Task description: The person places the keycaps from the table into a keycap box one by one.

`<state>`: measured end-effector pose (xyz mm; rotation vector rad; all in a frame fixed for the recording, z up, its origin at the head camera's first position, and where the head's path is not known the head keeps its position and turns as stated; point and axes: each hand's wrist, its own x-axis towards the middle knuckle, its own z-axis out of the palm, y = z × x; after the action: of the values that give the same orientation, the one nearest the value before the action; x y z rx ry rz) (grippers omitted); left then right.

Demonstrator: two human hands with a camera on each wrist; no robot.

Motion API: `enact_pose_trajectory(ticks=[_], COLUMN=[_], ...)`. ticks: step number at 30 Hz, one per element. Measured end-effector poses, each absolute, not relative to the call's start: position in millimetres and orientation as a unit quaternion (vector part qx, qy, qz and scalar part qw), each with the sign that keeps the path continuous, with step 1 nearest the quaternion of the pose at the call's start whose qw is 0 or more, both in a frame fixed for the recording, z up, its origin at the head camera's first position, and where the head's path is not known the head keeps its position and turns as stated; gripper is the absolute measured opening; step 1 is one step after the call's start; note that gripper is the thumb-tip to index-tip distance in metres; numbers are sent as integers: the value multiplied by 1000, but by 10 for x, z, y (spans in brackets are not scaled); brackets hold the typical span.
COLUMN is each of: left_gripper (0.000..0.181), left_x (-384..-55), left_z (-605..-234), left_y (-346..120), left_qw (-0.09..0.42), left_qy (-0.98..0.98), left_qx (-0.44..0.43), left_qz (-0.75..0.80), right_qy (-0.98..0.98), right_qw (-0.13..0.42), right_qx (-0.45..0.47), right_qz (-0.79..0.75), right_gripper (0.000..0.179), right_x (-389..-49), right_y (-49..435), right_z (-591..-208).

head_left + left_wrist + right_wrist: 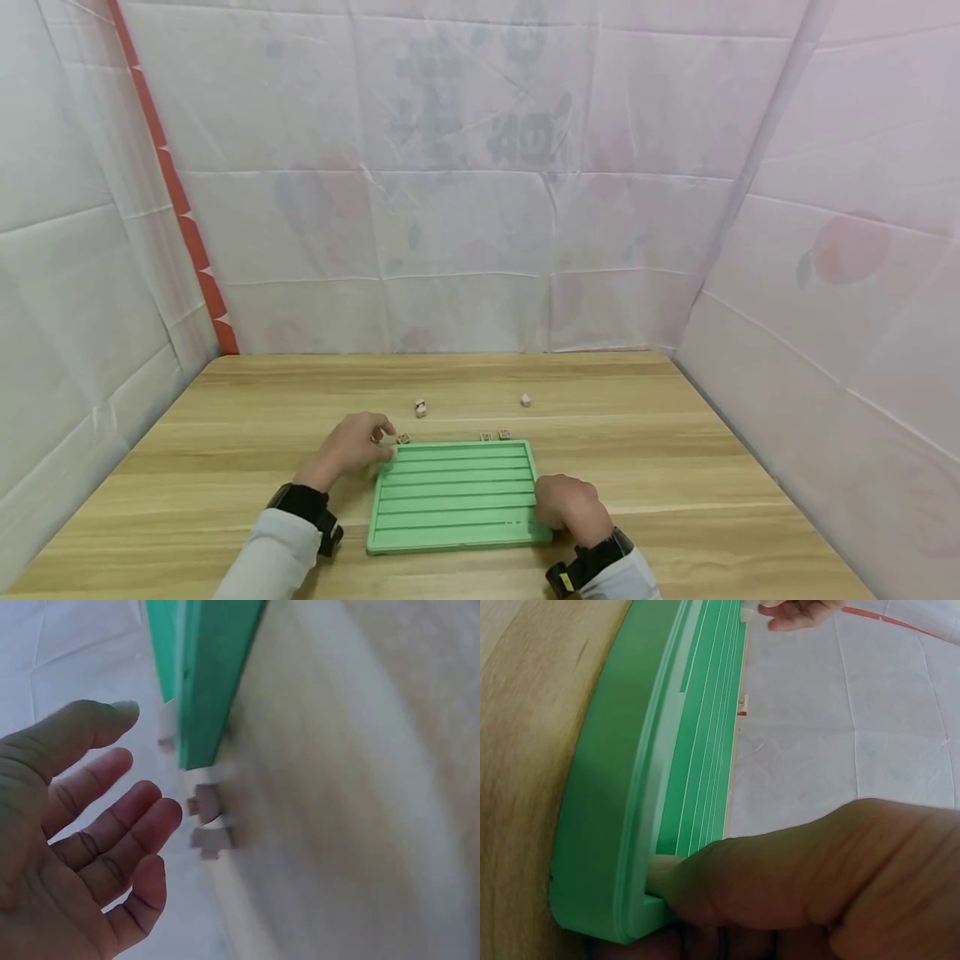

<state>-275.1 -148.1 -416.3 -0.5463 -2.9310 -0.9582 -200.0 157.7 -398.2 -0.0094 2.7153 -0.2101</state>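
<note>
A green rectangular tray [453, 496] with raised parallel ridges lies on the wooden table. At its right side my right hand [567, 505] grips the rim; in the right wrist view the thumb [727, 881] lies over the inside of the edge and the other fingers are underneath. By the far left corner is my left hand [352, 450], its fingers loosely bent and holding nothing in the left wrist view. Small carved wooden blocks [206, 802] appear just past those fingertips. One little block [403, 438] sits behind the tray's far edge, close to the left hand.
Two more blocks [504, 434] lie behind the tray's far edge. Farther back are a small pair of blocks [420, 408] and a single block [526, 401]. White sheeting [465, 225] stands as walls at the back and both sides of the table [675, 467].
</note>
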Motion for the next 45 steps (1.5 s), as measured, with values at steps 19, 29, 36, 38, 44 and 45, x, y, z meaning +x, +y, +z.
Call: enact_pose_trajectory(ticks=[19,29,36,38,44,45], left_gripper=[28,42,43,44,41,39], left_x=[-2769,-2803,-2795,-2804,-2819,-2818], left_z=[-4083,-4215,-4228,-4224,-4217,-4219], left_y=[-1558,-1733,-1815,-1806,-1770,-1769], left_qw=[28,-8,-12,-16,-18,-17], left_qy=[-946,-954,-955,-954,-952,-953], left_qx=[-200,-161,-163,-160,-147,-147], left_qz=[-255,-252,-246,-253,-269,-266], right_qy=[977,976,978,978,978,978], right_qw=[202,204,199,198,200,200], right_qx=[-14,-9,-12,-12,-9,-9], right_qz=[-70,-73,-64,-65,-65,-65], right_gripper=[17,15,16,16,15,16], right_x=[-1962,-1960,-1970,-1973,-1975,-1976], right_y=[1582,1576,1581,1584,1572,1569], right_z=[-3974,-3994,-3992,-3991,-3982,-3979])
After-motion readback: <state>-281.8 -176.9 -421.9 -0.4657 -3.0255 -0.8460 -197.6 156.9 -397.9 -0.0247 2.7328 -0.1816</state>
